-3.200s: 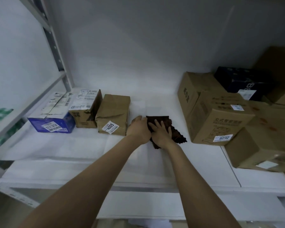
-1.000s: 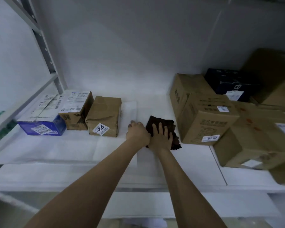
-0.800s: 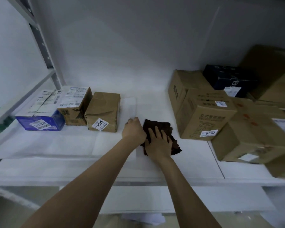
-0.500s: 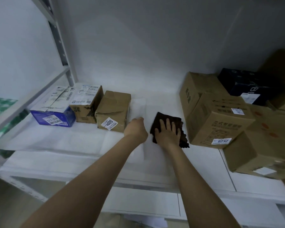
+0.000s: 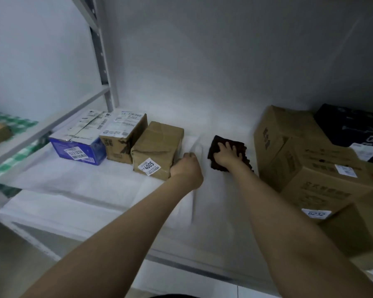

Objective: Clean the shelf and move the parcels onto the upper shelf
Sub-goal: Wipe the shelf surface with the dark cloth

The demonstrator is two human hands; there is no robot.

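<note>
Where the cloth lies: dark cloth flat on the white shelf, between the 4005 parcel and the large carton.
Cloth axis: longer side runs front to back, far end leaning slightly left.
Right hand: fingers spread, pressing flat on the cloth, pointing towards the back wall.
Left hand: curled into a fist, resting on the shelf just beside the 4005 parcel.

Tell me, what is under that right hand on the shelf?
A dark brown cloth, pressed flat on the white shelf by the right hand. The cloth's middle and the shelf beneath are covered.
</note>
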